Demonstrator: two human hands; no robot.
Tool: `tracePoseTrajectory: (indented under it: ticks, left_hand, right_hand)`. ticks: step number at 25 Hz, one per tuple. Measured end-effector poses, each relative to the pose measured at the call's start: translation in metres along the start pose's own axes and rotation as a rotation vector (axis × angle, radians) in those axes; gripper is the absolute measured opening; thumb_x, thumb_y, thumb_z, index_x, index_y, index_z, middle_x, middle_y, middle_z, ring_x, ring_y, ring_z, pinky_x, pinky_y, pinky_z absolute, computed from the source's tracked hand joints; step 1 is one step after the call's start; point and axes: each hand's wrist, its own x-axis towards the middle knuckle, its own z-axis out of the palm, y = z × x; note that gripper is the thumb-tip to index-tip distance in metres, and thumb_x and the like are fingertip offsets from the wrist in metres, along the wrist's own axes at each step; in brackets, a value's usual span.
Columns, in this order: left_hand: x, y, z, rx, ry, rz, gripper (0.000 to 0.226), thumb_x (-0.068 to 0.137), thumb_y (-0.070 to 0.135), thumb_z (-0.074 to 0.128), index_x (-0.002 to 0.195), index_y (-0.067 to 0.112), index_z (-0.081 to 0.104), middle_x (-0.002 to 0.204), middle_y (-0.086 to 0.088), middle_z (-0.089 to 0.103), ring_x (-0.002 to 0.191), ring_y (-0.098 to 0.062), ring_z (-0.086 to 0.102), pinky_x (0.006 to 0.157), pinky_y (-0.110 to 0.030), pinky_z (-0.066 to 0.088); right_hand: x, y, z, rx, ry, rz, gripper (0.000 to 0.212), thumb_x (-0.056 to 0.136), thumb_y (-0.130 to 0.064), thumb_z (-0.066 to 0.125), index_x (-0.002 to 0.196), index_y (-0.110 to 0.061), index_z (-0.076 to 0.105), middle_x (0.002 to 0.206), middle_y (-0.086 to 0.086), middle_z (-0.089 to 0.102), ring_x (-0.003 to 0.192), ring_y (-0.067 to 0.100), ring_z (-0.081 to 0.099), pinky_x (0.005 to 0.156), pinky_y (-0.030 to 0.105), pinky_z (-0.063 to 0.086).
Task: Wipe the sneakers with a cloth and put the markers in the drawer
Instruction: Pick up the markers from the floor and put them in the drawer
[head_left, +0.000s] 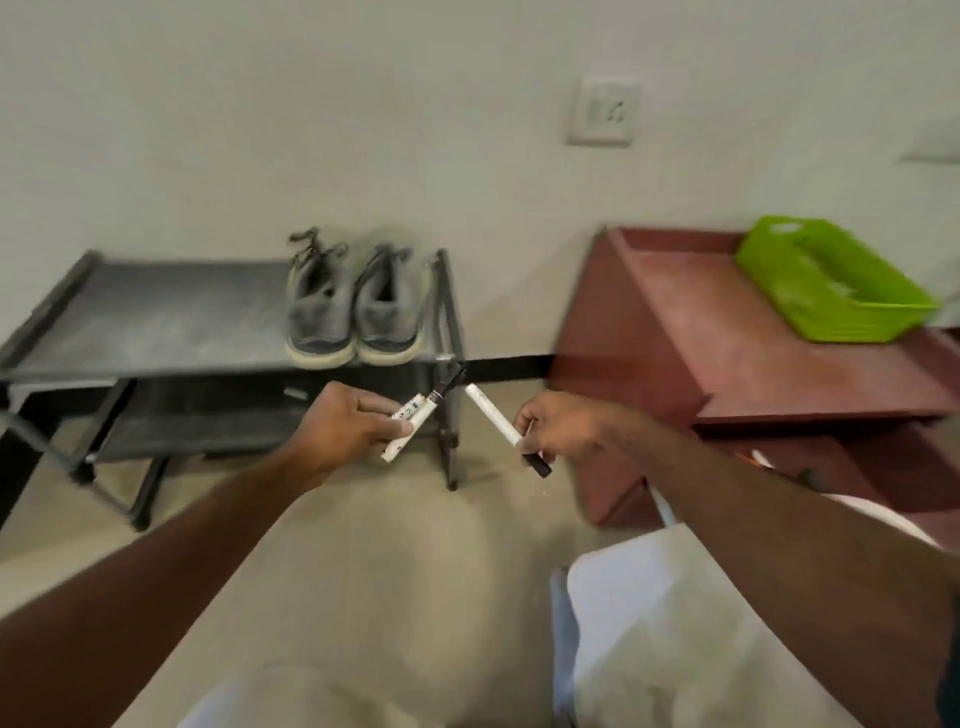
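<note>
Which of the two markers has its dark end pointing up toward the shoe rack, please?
The marker in the left hand: that marker has its dark end uppermost, while the right hand's marker points its dark end down.

Two markers in the air, sneakers on the rack

A white marker (415, 419) with a dark cap slants up to the right, pinched in the left hand (347, 426); another white marker (497, 420), dark end down, leans up to the left in the right hand (558, 427). Grey sneakers (353, 306) sit side by side, heels outward, on the top shelf.
</note>
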Motion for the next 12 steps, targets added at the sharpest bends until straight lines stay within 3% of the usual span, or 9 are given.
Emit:
tracePoseTrajectory:
  ticks: [1, 3, 4, 6, 9, 12]
  left_hand:
    - [0.000, 0.034, 0.016, 0.004, -0.029, 0.025, 0.009, 0.076, -0.001, 0.082, 0.084, 0.002, 0.081, 0.087, -0.031, 0.072, 0.074, -0.019, 0.059, 0.079, -0.034, 0.053]
    - [0.002, 0.093, 0.056, 0.046, -0.039, 0.097, 0.016, 0.076, -0.003, 0.082, 0.081, 0.011, 0.083, 0.078, -0.017, 0.076, 0.065, -0.013, 0.060, 0.063, -0.020, 0.051]
    - [0.002, 0.115, 0.078, 0.074, -0.044, 0.137, 0.016, 0.075, -0.003, 0.082, 0.081, 0.012, 0.083, 0.073, -0.011, 0.074, 0.059, -0.009, 0.058, 0.055, -0.015, 0.047]
    - [-0.002, 0.151, 0.137, 0.140, -0.106, 0.195, 0.016, 0.074, -0.002, 0.083, 0.081, 0.012, 0.082, 0.068, -0.005, 0.072, 0.054, -0.005, 0.058, 0.053, -0.016, 0.046]
    - [0.000, 0.169, 0.229, 0.221, -0.257, 0.228, 0.018, 0.072, 0.002, 0.085, 0.082, 0.016, 0.084, 0.074, -0.008, 0.078, 0.062, -0.012, 0.065, 0.062, -0.026, 0.053]
    - [0.016, 0.167, 0.311, 0.385, -0.319, 0.269, 0.017, 0.073, 0.008, 0.087, 0.088, 0.013, 0.084, 0.073, -0.007, 0.077, 0.062, -0.010, 0.061, 0.060, -0.025, 0.048]
  right_hand:
    - [-0.027, 0.012, -0.025, 0.009, 0.049, -0.015, 0.007, 0.089, -0.007, 0.064, 0.092, -0.005, 0.070, 0.080, 0.009, 0.075, 0.059, 0.012, 0.063, 0.063, 0.025, 0.051]
    - [-0.082, 0.042, -0.070, 0.021, 0.156, -0.021, 0.004, 0.089, -0.008, 0.065, 0.088, -0.008, 0.069, 0.074, 0.003, 0.071, 0.058, 0.009, 0.061, 0.059, 0.025, 0.051]
    - [-0.105, 0.061, -0.087, 0.021, 0.185, 0.003, 0.007, 0.090, -0.010, 0.065, 0.084, -0.011, 0.068, 0.071, 0.002, 0.070, 0.054, 0.006, 0.059, 0.052, 0.023, 0.048]
    - [-0.155, 0.117, -0.112, 0.012, 0.196, 0.100, 0.011, 0.092, -0.014, 0.063, 0.082, -0.011, 0.069, 0.069, 0.003, 0.069, 0.053, 0.008, 0.057, 0.043, 0.021, 0.038]
    - [-0.204, 0.205, -0.124, 0.012, 0.167, 0.264, 0.011, 0.092, -0.017, 0.063, 0.087, -0.011, 0.072, 0.071, 0.005, 0.064, 0.058, 0.016, 0.052, 0.048, 0.023, 0.040]
    - [-0.228, 0.269, -0.122, -0.048, 0.180, 0.378, 0.009, 0.086, -0.016, 0.065, 0.085, -0.014, 0.075, 0.080, 0.006, 0.072, 0.068, 0.020, 0.060, 0.062, 0.029, 0.047]
